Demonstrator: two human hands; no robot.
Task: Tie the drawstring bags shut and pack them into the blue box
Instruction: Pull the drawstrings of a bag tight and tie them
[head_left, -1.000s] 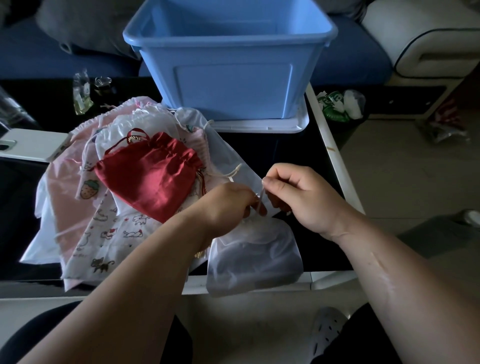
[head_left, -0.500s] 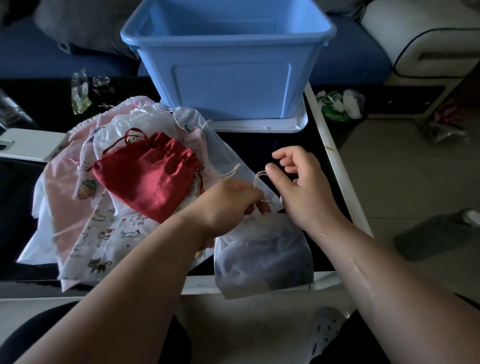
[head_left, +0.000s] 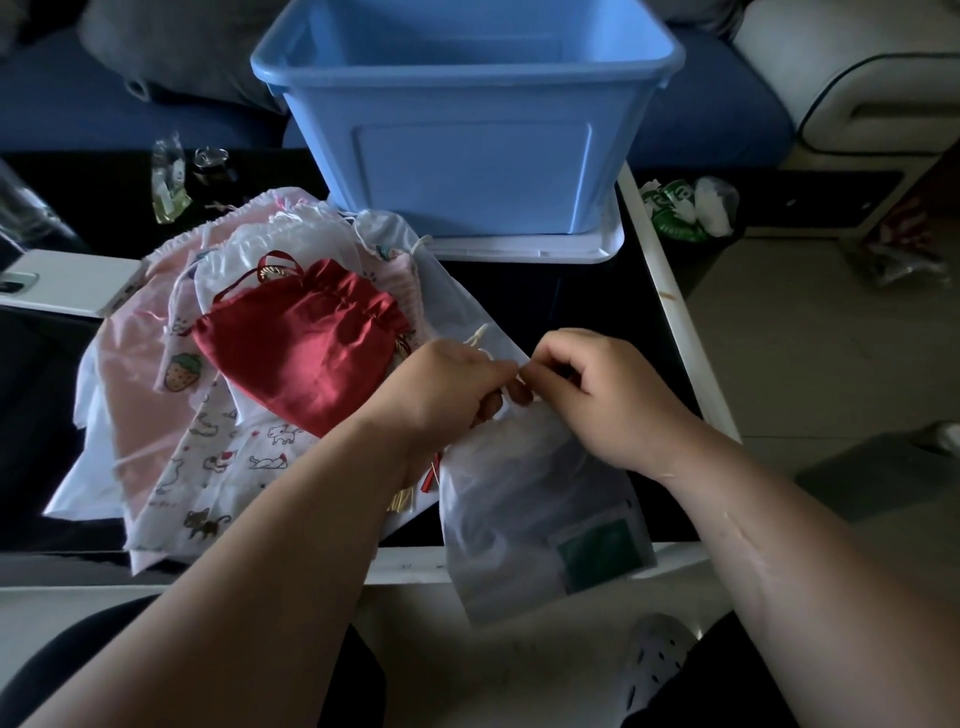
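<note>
Dark table (head_left: 571, 306), near edge: left hand (head_left: 441, 387) and right hand (head_left: 615, 397), close together, each pinch the neck of a translucent white bag (head_left: 524, 499). Red bag (head_left: 301, 353) tops pile (head_left: 208, 452) left. Blue box (head_left: 467, 156) far, centre.

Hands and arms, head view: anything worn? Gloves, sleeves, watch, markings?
Both bare: left hand and right hand show no gloves, rings, watch or bands. The left forearm and right forearm are uncovered to the frame edge, with no sleeves in view. A thin scar-like line runs lengthwise along the right forearm.
</note>
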